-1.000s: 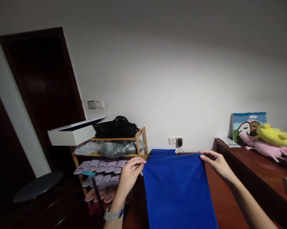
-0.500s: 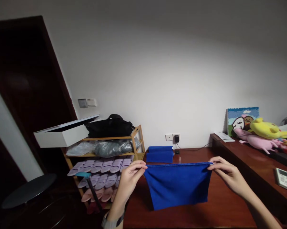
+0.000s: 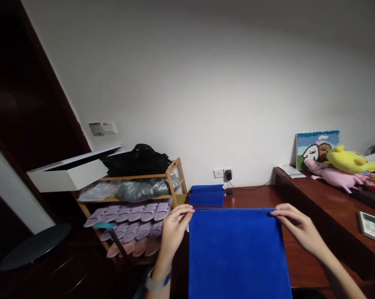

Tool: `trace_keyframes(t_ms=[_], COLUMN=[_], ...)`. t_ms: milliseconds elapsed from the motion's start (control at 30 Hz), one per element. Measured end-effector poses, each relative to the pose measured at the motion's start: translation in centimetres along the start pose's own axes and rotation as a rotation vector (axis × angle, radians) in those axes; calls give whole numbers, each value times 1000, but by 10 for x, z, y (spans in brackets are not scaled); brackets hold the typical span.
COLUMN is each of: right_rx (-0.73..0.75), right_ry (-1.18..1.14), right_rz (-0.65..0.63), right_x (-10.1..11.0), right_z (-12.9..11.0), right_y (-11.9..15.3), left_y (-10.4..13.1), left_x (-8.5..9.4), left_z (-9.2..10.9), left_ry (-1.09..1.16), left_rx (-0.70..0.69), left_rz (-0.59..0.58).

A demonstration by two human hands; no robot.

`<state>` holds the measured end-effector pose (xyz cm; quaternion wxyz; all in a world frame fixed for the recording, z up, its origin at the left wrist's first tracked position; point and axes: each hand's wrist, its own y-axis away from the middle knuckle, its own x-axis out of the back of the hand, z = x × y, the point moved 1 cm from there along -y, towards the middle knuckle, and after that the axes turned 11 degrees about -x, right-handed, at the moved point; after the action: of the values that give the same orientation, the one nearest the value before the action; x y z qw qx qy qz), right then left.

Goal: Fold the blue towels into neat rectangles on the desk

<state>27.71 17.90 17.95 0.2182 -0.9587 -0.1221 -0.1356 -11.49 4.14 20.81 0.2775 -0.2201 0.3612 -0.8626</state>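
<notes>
A blue cloth hangs stretched between my two hands over the reddish-brown wooden table. My left hand pinches its upper left corner between thumb and fingers. At the upper right corner, my right hand pinches the cloth in the same way. The top hem runs taut and nearly level, and the lower part drops out of the frame. Behind it, folded blue cloths lie at the back of the table near the wall.
Left of the table stands a wooden rack with rows of slippers, a black bag and a white box. A raised ledge on the right bears plush toys and a white remote-like device. A charger is plugged into the wall.
The blue cloth has dropped open from a short folded panel to a longer, flatter sheet. Both hands keep their corners. The view has shifted slightly.
</notes>
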Motion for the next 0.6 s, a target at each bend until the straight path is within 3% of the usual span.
trace_keyframes(t_ms=[167,233,333,400,467,600], right_rx=[-80,-214,-344,-392,-428,-450], right_ry=[90,251,393,447,497,742], right_rz=[-59,-36,5,31,40,-33], right_x=[-59,-83,-114,-135,-159,-212], right_z=[97,128,156,168,181,214], right_y=[-70,-99,-120,-109,-77,13], left_y=[-11,-14,1,29,66,128], left_x=[-54,-78,-110,-125,-136,-142], left_z=[-118,-151,-181,-193,-204,-227], left_ry=[-203,-282,-371,-402,-432,-640], left_rx=[38,55,82,91,70,-53], left_rz=[-110,-126,-177,-243,-350,-766])
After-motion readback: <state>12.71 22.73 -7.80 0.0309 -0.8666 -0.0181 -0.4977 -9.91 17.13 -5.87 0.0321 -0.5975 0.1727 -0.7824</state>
